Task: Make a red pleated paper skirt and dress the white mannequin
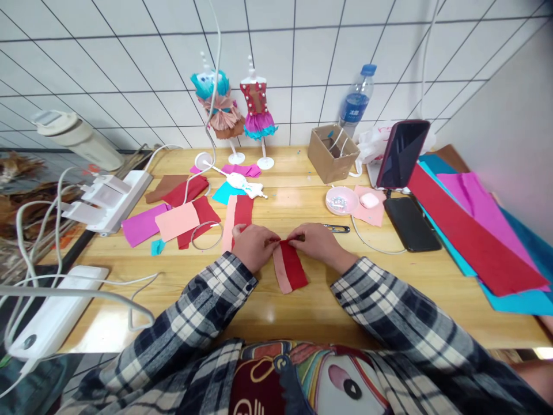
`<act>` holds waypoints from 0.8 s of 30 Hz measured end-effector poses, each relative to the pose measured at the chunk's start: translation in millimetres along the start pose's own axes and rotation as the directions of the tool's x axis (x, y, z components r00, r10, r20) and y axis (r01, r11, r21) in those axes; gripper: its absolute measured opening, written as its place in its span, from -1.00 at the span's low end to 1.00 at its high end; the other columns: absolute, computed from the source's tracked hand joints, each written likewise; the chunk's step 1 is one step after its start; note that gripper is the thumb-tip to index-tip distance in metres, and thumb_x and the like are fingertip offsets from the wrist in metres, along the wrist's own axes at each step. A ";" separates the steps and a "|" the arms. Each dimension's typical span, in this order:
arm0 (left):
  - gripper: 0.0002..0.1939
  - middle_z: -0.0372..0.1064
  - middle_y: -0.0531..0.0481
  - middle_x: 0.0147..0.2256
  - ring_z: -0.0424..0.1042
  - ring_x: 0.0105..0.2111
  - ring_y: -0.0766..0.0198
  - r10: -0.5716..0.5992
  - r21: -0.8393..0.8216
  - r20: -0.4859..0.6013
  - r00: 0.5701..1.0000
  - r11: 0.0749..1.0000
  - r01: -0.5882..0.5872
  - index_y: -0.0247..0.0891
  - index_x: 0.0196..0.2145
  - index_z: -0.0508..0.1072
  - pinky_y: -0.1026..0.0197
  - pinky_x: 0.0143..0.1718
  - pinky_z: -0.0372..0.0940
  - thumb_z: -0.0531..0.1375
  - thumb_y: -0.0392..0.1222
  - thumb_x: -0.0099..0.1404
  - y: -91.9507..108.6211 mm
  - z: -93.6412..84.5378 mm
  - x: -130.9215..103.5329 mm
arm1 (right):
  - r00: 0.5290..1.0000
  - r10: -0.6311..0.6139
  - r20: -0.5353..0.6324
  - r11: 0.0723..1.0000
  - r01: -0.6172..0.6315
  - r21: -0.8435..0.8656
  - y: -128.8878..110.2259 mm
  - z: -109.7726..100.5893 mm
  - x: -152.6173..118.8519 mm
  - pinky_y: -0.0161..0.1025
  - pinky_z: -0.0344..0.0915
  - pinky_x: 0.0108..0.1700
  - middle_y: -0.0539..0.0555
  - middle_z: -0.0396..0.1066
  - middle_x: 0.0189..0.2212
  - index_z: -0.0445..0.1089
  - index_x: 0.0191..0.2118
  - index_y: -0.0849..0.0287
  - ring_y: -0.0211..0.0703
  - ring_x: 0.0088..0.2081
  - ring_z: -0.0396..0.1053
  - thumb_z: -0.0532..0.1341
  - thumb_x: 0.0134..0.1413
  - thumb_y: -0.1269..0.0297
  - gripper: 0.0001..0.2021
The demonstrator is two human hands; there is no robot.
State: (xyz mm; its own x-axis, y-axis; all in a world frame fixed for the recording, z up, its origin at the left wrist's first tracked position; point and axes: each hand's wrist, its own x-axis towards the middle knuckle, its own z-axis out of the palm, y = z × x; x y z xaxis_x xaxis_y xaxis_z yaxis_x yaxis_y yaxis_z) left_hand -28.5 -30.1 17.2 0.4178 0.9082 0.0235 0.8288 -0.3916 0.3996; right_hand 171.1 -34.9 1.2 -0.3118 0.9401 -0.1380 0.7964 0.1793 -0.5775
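Note:
Between my hands, near the middle of the wooden table, hangs a small two-layer piece of crepe paper [292,268], pink on its left and red on its right. My left hand [256,245] pinches its upper left corner, and my right hand [320,245] pinches the upper right one. Just behind my left hand lies another strip pair, pink [230,222] and red [244,212]. A small black-handled tool [337,229] rests beyond my right hand. Further left are a pink piece [177,221], a purple piece [146,225] and a ring of wire or tape [206,236].
Two dressed mini mannequins [259,106] stand at the back, a bare white one [246,184] lies before them. A cardboard box [332,154], bottle [356,101], bead dish [341,200], phones [412,225] and coloured sheets [475,230] are rightward. Power strips [108,202] and cables lie left.

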 end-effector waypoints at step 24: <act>-0.83 0.56 -0.04 -0.30 0.42 -0.19 0.04 0.124 0.109 -0.008 0.992 0.987 -0.122 -0.13 -0.35 0.57 -0.30 0.09 -0.09 0.15 -0.22 0.25 -1.7 1.6 -2.9 | 0.976 -0.190 -0.107 0.965 0.165 -0.206 -4.4 4.6 -14.9 -0.29 0.17 -0.25 0.03 0.49 -0.21 0.49 -0.18 0.08 -0.19 -0.20 0.40 0.15 0.20 0.34 -0.83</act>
State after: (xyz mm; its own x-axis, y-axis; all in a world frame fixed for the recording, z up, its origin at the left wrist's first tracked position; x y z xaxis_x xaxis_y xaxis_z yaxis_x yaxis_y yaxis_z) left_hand -30.5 -32.3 15.0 0.5140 0.8541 0.0800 0.8073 -0.5131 0.2915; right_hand 169.9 -51.1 2.1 -0.3999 0.9145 0.0611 0.8236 0.3878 -0.4139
